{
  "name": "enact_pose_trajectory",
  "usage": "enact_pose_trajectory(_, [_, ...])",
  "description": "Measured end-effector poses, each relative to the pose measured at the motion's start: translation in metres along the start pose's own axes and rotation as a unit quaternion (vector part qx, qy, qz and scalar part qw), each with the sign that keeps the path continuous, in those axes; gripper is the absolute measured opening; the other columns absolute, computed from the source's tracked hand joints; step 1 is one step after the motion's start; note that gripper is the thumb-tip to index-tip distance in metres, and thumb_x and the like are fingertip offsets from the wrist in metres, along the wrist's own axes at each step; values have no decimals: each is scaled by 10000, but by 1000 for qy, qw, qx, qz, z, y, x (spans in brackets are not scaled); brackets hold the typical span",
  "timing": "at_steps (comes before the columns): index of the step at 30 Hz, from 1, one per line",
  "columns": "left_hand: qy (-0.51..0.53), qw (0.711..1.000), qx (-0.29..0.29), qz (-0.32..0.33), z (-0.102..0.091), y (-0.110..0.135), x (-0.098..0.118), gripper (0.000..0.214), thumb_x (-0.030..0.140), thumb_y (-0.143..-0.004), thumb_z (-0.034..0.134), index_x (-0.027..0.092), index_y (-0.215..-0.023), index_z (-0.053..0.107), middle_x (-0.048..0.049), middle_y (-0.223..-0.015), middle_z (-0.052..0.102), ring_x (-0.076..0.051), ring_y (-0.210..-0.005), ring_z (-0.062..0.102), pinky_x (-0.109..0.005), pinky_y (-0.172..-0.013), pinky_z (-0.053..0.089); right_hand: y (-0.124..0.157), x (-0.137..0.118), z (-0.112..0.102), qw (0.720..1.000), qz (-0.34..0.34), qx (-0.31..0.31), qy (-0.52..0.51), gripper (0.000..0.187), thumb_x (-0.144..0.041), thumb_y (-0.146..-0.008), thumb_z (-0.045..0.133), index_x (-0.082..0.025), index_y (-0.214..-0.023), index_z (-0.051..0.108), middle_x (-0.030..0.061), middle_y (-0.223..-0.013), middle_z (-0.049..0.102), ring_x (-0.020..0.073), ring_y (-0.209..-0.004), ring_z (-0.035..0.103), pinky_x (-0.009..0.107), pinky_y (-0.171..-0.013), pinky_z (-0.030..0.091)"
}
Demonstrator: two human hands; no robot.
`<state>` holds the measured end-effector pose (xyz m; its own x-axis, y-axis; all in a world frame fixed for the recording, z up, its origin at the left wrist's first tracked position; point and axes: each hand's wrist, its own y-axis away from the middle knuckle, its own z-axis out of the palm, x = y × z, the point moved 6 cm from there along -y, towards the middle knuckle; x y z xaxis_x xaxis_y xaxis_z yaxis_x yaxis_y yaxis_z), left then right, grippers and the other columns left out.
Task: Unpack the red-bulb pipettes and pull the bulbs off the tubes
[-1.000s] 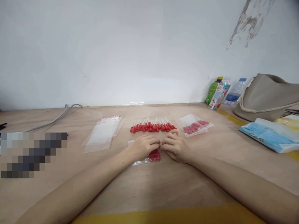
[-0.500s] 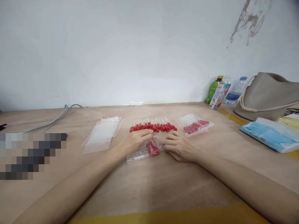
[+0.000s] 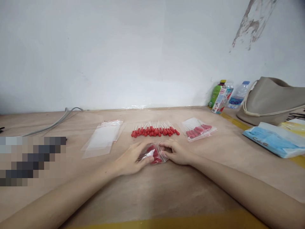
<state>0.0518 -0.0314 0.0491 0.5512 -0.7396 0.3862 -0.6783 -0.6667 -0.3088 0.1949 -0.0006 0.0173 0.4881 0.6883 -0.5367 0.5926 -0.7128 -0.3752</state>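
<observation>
Both my hands hold one small clear plastic bag of red-bulbed droppers point(image 3: 153, 154) just above the wooden table point(image 3: 166, 187). My left hand point(image 3: 133, 159) cups the bag's left side with its fingers curled round it. My right hand point(image 3: 176, 152) pinches the bag's right end. Just beyond my hands lies a row of loose droppers with red bulbs point(image 3: 154, 129). A filled bag of droppers point(image 3: 197, 129) rests to the right of that row, and a stack of empty clear bags point(image 3: 103, 138) to its left.
Drink bottles point(image 3: 222, 94) stand against the wall at the back right beside a beige bag point(image 3: 271, 100). A blue packet point(image 3: 271, 139) lies at the right edge. A grey cable point(image 3: 54, 121) runs along the back left. A blurred patch covers the left side.
The bag lay flat under both hands a second ago. Since then it has been lifted and turned, and my left hand has moved from on top of it to cupping its left side.
</observation>
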Motion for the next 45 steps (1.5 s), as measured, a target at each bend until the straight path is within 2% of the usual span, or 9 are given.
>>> enact_pose_trajectory(3, [20, 999, -27, -5, 6, 18, -1, 555, 326, -825, 504, 223, -1321, 280, -89, -1275, 469, -228, -1134, 468, -389, -944, 399, -4, -2, 4, 999, 24, -27, 14, 160, -264, -828, 474, -206, -855, 620, 5, -731, 599, 149, -736, 512, 289, -706, 349])
enact_pose_trajectory(7, [23, 999, 8, -36, 10, 24, -13, 504, 291, -835, 486, 219, -1302, 310, -89, -1269, 475, -224, -1126, 476, -384, -942, 406, -6, -1, 7, 998, 56, -28, 14, 152, -293, -822, 489, -204, -869, 603, 8, -786, 601, 157, -768, 516, 317, -745, 337])
enact_pose_trajectory(12, [31, 999, 19, -30, 12, 19, -16, 483, 293, -829, 497, 216, -1278, 336, -81, -1229, 510, -218, -1076, 512, -369, -906, 432, -2, 5, 6, 991, 82, -3, -103, 276, -391, -738, 607, -206, -936, 553, 9, -864, 601, 145, -751, 533, 283, -701, 399])
enact_pose_trajectory(20, [29, 999, 16, -25, 13, 17, -16, 488, 311, -826, 505, 224, -1279, 345, -73, -1215, 523, -214, -1058, 526, -359, -898, 436, -7, 2, 19, 943, 113, 11, -313, 315, -458, -717, 605, -204, -902, 591, -2, -761, 617, 144, -701, 575, 273, -630, 457])
enact_pose_trajectory(27, [22, 999, 7, -46, 12, 20, -17, 467, 320, -850, 471, 218, -1290, 352, -89, -1243, 503, -230, -1093, 498, -392, -914, 419, -1, 20, -2, 930, 149, 73, -327, 340, -461, -672, 639, -172, -842, 580, 24, -801, 635, 131, -700, 580, 289, -669, 469])
enact_pose_trajectory(33, [14, 999, 8, -44, 13, 21, -19, 467, 326, -851, 469, 222, -1291, 355, -87, -1247, 502, -228, -1093, 500, -391, -916, 419, 13, 37, -7, 874, 203, 95, -431, 338, -374, -628, 709, -178, -863, 566, -5, -748, 635, 100, -668, 592, 291, -721, 477])
enact_pose_trajectory(37, [15, 999, 10, -42, 12, 21, -17, 453, 316, -851, 470, 226, -1282, 364, -81, -1236, 512, -220, -1092, 502, -381, -919, 417, 11, 35, -8, 868, 193, 91, -447, 336, -376, -651, 695, -170, -891, 583, 19, -808, 658, 95, -676, 594, 289, -726, 482])
enact_pose_trajectory(41, [14, 999, 7, -45, 13, 21, -18, 454, 320, -851, 469, 223, -1282, 362, -83, -1245, 504, -219, -1095, 502, -377, -922, 415, 12, 40, -45, 903, 193, 92, -372, 328, -398, -658, 687, -159, -867, 603, 37, -796, 668, 109, -669, 596, 280, -670, 486])
enact_pose_trajectory(45, [19, 999, 9, -41, 15, 20, -19, 455, 320, -848, 473, 219, -1278, 363, -85, -1238, 502, -220, -1088, 500, -377, -917, 418, 11, 45, -112, 921, 184, 215, -267, 300, -420, -697, 646, -186, -881, 613, 50, -866, 677, 117, -664, 590, 279, -622, 487])
